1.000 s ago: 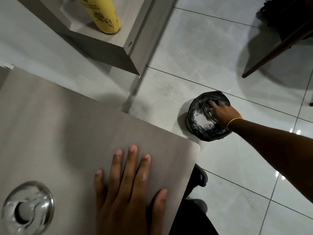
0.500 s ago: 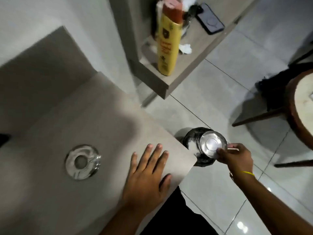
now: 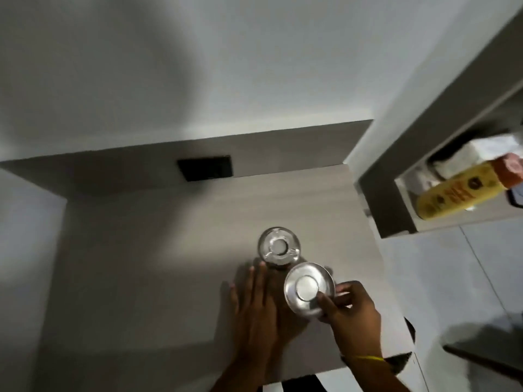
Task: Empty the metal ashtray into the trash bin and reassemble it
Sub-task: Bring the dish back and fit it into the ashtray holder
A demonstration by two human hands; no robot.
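Note:
The shiny metal ashtray lid (image 3: 278,248), a ring with a centre hole and notches, lies on the grey wooden table (image 3: 158,256). My right hand (image 3: 349,315) grips the round metal ashtray bowl (image 3: 308,288) by its near rim and holds it just above the table, right in front of the lid. My left hand (image 3: 256,304) lies flat on the table with fingers spread, fingertips close to the lid. Part of this hand is hidden under the bowl. The trash bin is out of view.
A black wall plate (image 3: 205,168) sits at the table's back edge. To the right, a shelf (image 3: 396,210) holds a yellow bottle (image 3: 458,195) and pale packages. Tiled floor (image 3: 441,278) lies right of the table. A dark object (image 3: 484,349) shows at lower right.
My right hand has carried the bowl from above the trash bin back over the table, beside the lid. The view has swung left and up; the bin has left the frame.

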